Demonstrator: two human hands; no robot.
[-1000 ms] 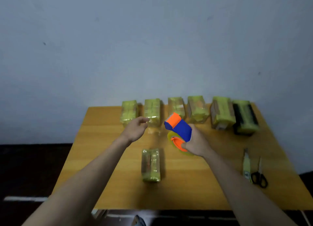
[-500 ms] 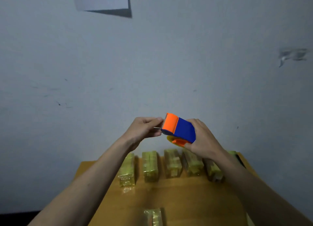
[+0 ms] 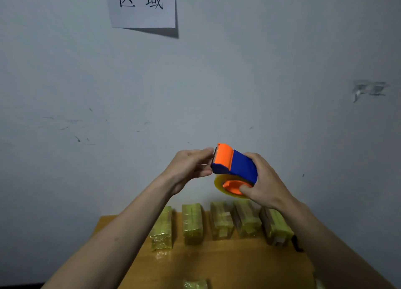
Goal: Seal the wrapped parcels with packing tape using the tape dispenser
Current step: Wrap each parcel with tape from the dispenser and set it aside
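Observation:
My right hand (image 3: pixel 263 183) grips a blue and orange tape dispenser (image 3: pixel 235 166) with a yellowish tape roll (image 3: pixel 219 183), held up in front of the wall. My left hand (image 3: pixel 191 168) is at the dispenser's orange cutter end, its fingers pinching the clear tape end there. Several yellow-wrapped parcels (image 3: pixel 192 227) stand in a row at the back of the wooden table (image 3: pixel 227 265). One more parcel (image 3: pixel 195 284) lies alone near the bottom edge, only its top showing.
A white paper sign (image 3: pixel 142 5) with two characters hangs on the grey wall above. A dark object (image 3: pixel 297 244) peeks out at the right end of the parcel row, mostly hidden by my right arm.
The view has tilted up from the table to the wall. Both hands rose with the dispenser, and my left hand went from free in the air to the tape end at the cutter.

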